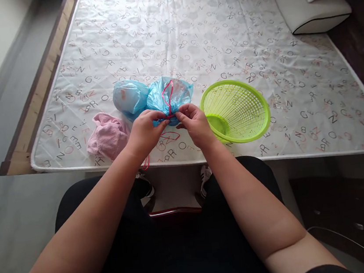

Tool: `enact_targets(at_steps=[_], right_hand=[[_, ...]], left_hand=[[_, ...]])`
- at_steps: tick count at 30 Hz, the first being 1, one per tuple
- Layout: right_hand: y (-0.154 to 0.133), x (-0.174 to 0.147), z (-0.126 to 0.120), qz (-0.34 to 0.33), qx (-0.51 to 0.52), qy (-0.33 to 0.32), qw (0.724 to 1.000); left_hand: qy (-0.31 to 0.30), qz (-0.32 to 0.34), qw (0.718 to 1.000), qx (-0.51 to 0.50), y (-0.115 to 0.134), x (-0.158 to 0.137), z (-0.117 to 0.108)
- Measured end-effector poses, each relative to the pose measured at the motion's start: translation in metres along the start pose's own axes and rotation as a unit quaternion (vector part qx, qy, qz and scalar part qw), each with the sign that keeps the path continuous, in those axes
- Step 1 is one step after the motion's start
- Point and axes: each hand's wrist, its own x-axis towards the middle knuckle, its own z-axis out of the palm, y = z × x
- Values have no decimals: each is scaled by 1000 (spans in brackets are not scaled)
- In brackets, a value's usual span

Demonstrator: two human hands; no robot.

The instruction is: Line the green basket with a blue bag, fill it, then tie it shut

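Observation:
A blue plastic bag (pixel 181 91) lies bunched on the mattress in front of me, with a thin red drawstring (pixel 164 95) looped over its top. My left hand (pixel 148 129) pinches the red drawstring at the gathered front of the bag. From the other side, my right hand (pixel 195 121) is closed at the same spot, thumb and fingers together on the drawstring. Another rounded blue plastic bundle (pixel 127 96) touches the bag on the left; what is inside cannot be made out. More red string trails below my hands to the mattress edge.
A lime-green plastic basket (pixel 259 96) lies tipped on its side right of my right hand. A crumpled pink cloth (pixel 107 137) is left of my left hand. The letter-printed mattress (pixel 216 35) carries everything, with a white cushion (pixel 312 9) at its far right corner.

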Motion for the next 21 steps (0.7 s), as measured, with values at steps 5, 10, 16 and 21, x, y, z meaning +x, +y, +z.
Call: enact_targets(at_steps=[5,10,16,21], right_hand=[[0,-5,-1,-79,-184,82,976],[-11,-21,7,-284,-421,62,859],[-7,-19,7,-269,-494,44,825],[-10,-16,3,-242,-449,58,858]], left_hand=[[-1,-43,999,-27,-7,3,3],[-6,-44,998,-42,-6,1,2],[-18,-30,998,-48,-9,-1,5],[-26,-48,996,-74,-6,-2,3]])
